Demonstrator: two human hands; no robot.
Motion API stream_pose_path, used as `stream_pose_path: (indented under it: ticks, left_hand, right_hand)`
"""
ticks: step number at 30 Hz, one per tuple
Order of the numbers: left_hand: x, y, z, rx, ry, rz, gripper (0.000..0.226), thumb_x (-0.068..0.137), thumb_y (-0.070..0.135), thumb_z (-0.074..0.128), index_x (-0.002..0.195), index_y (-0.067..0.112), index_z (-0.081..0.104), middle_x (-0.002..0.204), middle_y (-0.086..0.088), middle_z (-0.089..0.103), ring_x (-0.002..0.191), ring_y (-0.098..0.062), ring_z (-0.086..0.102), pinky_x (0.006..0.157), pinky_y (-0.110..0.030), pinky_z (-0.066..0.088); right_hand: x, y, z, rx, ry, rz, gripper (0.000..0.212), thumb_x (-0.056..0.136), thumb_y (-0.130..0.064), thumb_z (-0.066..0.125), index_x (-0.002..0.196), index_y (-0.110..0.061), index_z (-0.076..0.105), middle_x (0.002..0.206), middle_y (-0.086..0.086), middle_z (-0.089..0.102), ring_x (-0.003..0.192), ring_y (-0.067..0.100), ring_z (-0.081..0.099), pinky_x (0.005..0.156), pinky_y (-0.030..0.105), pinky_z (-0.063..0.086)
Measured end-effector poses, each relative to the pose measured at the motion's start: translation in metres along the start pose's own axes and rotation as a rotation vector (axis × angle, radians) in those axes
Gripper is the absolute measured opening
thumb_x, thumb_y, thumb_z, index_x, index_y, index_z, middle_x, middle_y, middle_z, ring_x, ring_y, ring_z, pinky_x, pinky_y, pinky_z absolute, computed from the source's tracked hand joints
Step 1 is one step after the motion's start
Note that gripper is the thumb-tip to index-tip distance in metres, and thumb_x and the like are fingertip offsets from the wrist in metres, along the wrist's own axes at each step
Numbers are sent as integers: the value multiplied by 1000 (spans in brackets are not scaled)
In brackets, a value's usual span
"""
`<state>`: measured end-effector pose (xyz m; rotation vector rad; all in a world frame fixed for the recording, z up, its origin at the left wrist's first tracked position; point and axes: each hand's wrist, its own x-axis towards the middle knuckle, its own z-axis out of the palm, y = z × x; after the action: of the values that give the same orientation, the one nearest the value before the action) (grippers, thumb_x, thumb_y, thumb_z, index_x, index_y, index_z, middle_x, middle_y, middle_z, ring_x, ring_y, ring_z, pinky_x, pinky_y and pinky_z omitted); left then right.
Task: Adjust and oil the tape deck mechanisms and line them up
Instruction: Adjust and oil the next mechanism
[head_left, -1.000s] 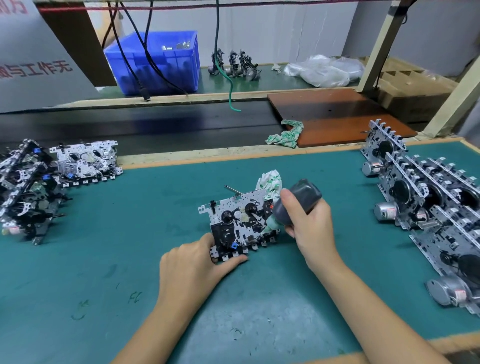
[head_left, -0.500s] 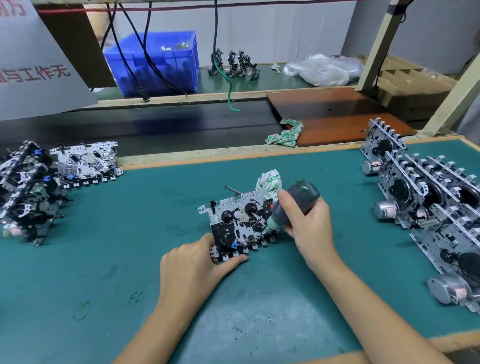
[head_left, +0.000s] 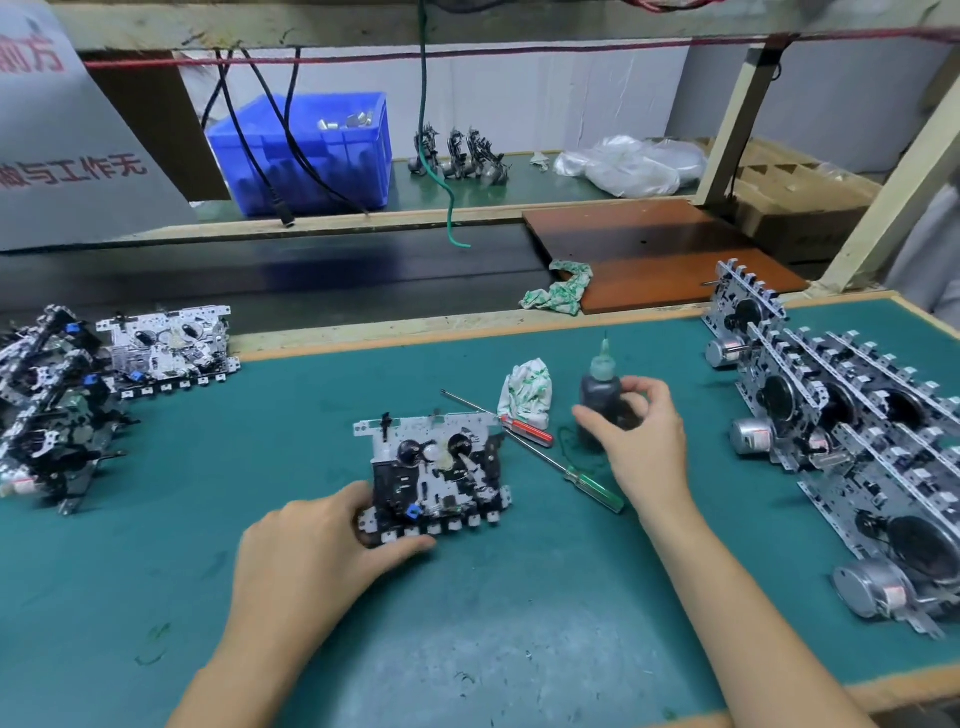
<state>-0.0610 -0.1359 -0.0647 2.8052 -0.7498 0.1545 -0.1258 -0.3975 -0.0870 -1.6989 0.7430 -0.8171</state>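
- The left hand (head_left: 311, 561) grips the near-left corner of a flat silver-and-black metal tape deck mechanism (head_left: 434, 470), thumb along its front key edge and fingers (head_left: 358, 499) curled against its left side; the mechanism lies flat on the green felt-covered surface (head_left: 519, 623).
- The right hand (head_left: 641, 441) is curled round a small dark plastic oil bottle with a pale green nozzle (head_left: 602, 389), which stands upright on the surface just right of the mechanism; thumb and fingertips close on the bottle's body from the right, nozzle pointing up.
- Between the two sets of fingers, past the mechanism's right edge, lie a thin red-handled screwdriver (head_left: 524, 430) and a thin green-handled screwdriver (head_left: 592, 486), both flat on the surface.
- A crumpled white-and-green cloth (head_left: 527, 389) sits just left of the bottle, beyond the red handle.
- Well right of the right fingers stands a row of upright mechanisms with round silver motors (head_left: 857, 441).
- Well left of the left fingers lies a heap of more mechanisms (head_left: 78, 395).
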Motion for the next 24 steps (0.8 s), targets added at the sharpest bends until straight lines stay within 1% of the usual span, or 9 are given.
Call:
stream_pose_path:
  ticks: [2,5,8,11,13,16,19,21,24]
  left_hand:
    - [-3,-16,-22,121,-32,13,61,39,97,27,62,46,51,48,8,53,69,-18,66,45,-24,27]
    - [-8,-26,-52,302,-106,58,68,30,100,8,56,45,40,46,11,48,70,-8,65,42,-23,25]
    - [-12,-16,-69,465,-203,136,76,39,101,13,76,41,40,58,14,48,85,2,62,43,-18,22]
    - [-11,6,-77,527,-214,246,73,49,97,11,81,36,36,63,8,41,91,-1,61,44,-17,18]
    - [-8,21,-79,490,-152,304,77,47,94,-4,73,31,30,67,8,46,85,-4,62,44,-18,19]
    - [0,40,-82,341,-25,360,71,57,91,6,68,27,34,66,9,51,73,-7,61,45,-20,21]
    - [5,55,-75,91,133,595,52,68,77,36,57,27,44,56,11,49,54,-12,55,38,-23,28]
    - [5,62,-58,-1,243,793,49,70,70,47,65,22,55,75,5,59,70,-15,55,50,-27,40]
    - [5,65,-26,-163,198,876,64,69,73,59,97,15,58,124,-6,55,113,-19,48,92,-29,39]
  right_hand:
    - [1,4,0,-43,-55,-7,40,75,-20,78,99,-24,47,96,-4,67,83,5,59,64,7,40]
    - [-1,5,5,-139,-118,6,42,78,-18,76,104,-23,43,106,-2,63,100,20,59,77,26,41]
    - [-12,-8,5,-197,74,-202,44,78,-21,75,106,-19,41,107,-3,49,105,20,50,86,30,39]
    - [-29,-21,1,-166,226,-624,19,83,-26,63,94,-16,50,86,-2,49,77,15,48,71,21,38]
    - [-42,-23,4,-94,-1,-715,12,87,-27,52,79,-18,52,64,-3,50,57,11,44,57,19,37]
    - [-58,-23,16,-33,-431,-529,30,89,-37,44,72,-18,58,55,-2,52,46,10,43,48,27,38]
    - [-57,-27,19,221,-548,-293,29,86,-43,44,85,-20,61,65,-1,59,48,14,50,46,29,44]
    - [-50,-29,11,355,-539,-156,33,90,-44,48,83,-16,63,63,4,62,48,17,51,44,28,45]
    - [-39,-27,-6,404,-514,28,41,84,-46,50,71,-12,68,55,9,61,41,17,52,38,23,44]
